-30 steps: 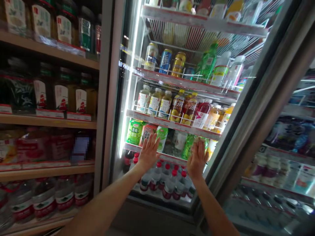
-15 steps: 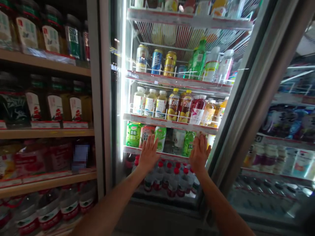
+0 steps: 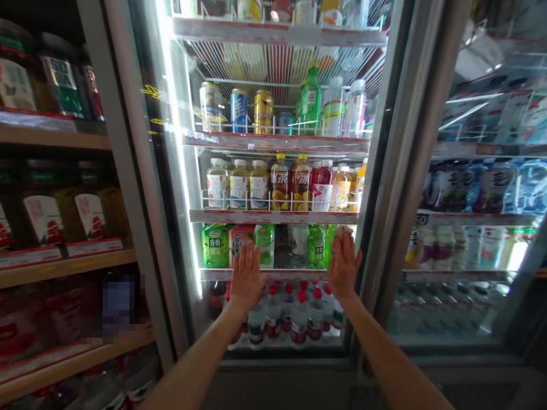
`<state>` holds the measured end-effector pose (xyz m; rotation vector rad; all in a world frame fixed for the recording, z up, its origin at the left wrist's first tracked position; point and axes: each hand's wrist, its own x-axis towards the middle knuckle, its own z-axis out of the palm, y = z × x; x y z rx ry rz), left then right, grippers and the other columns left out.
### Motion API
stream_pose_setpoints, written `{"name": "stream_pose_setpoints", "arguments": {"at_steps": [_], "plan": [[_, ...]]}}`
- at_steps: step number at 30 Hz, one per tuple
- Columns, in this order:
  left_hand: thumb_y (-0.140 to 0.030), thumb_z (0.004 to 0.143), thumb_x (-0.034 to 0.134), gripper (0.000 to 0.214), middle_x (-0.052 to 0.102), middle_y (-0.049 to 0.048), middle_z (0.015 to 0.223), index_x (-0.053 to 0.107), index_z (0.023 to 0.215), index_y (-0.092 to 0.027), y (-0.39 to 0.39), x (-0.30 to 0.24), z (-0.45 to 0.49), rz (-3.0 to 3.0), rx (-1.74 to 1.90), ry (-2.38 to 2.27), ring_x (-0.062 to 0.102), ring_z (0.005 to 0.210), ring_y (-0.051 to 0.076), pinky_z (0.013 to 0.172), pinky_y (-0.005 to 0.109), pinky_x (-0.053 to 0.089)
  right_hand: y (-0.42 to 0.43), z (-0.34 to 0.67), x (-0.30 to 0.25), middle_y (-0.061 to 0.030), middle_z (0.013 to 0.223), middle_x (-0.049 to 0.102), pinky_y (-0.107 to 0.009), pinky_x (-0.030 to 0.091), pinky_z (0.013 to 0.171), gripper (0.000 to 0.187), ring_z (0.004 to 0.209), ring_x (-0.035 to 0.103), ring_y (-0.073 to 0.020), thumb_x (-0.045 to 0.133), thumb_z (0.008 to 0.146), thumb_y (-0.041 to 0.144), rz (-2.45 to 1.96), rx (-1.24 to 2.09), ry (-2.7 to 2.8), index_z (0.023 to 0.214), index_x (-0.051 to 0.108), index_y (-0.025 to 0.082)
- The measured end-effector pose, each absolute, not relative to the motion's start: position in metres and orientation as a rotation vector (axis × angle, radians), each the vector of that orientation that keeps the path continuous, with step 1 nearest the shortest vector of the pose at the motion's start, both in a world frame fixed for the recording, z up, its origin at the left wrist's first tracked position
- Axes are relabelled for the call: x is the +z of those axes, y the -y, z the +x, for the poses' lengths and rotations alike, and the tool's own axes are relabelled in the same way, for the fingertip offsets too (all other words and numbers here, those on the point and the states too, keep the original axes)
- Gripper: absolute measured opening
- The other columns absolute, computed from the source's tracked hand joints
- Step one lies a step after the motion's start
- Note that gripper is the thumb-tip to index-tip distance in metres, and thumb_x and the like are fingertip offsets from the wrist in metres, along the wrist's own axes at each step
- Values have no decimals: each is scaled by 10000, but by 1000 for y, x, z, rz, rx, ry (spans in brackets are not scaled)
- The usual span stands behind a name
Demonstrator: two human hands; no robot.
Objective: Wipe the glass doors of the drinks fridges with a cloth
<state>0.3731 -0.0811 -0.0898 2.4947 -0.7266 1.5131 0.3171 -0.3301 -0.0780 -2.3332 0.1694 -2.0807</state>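
Note:
Both arms reach toward a lit drinks fridge, palms turned to it. My left hand is flat with fingers pointing up, in front of a red carton and a green-and-white carton. My right hand is likewise flat, its fingers covering part of the green bottles beside a green bottle. Neither hand holds anything. Reflections lie over the fridge's left part; whether the palms touch glass I cannot tell.
Cans, tea bottles and red-capped water bottles fill other fridge levels. On the left stands a wooden shelf with large bottles. A metal door frame divides off another stocked fridge on the right.
My view has turned and levelled, so the fridge sits more upright and further left in view. Both hands stay flat and raised in front of the same shelf.

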Motion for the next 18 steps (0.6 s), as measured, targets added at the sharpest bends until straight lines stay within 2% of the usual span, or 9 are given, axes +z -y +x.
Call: {"name": "stream_pose_setpoints", "arguments": {"at_steps": [4, 9, 14, 18], "plan": [[-358, 833, 535, 788, 187, 181, 1504, 124, 1455, -103, 85, -91, 374, 2481, 1522, 693, 53, 1405, 303, 1103, 517, 240, 317, 318, -82, -142, 1458, 349, -495, 214, 1098, 602, 1398, 205, -237, 344, 853, 99, -2326, -2052, -150, 1443, 248, 175], [-346, 835, 540, 811, 197, 176, 1501, 76, 1463, -127, 82, -90, 373, 2470, 1509, 712, 81, 1404, 301, 1102, 525, 240, 287, 324, -91, -115, 1394, 450, -473, 187, 1117, 579, 1400, 204, -212, 352, 852, 77, -2441, -1961, 97, 1418, 311, 196], [-349, 832, 549, 824, 185, 173, 1506, 68, 1463, -129, 85, -91, 373, 2437, 1493, 716, 74, 1403, 311, 1105, 532, 231, 337, 311, -92, -138, 1452, 362, -487, 199, 1105, 601, 1394, 222, -225, 365, 861, 119, -2339, -2024, -236, 1446, 243, 189], [-362, 833, 545, 849, 149, 194, 1509, 31, 1462, -115, 89, -92, 374, 2400, 1527, 693, 74, 1400, 327, 1097, 549, 233, 317, 314, -94, -152, 1429, 393, -476, 236, 1087, 581, 1403, 190, -232, 336, 871, 102, -2330, -2019, -218, 1443, 252, 173]]}}
